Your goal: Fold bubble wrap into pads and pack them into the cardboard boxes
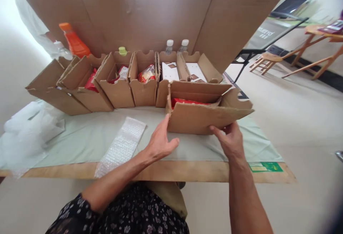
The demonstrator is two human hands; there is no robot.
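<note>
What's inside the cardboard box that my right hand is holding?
Inside the cardboard box is red packaging, with only its upper part showing. The box's near side hides the rest, so anything beneath can't be seen.

left: brightly lit pale wall [10, 80] | right: glossy floor [289, 119] | low wooden stool [270, 57] | dark skirting [333, 80]

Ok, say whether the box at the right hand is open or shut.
Open: no lid covers the cardboard box, and a red packet shows inside. How full it is, I cannot tell.
</note>
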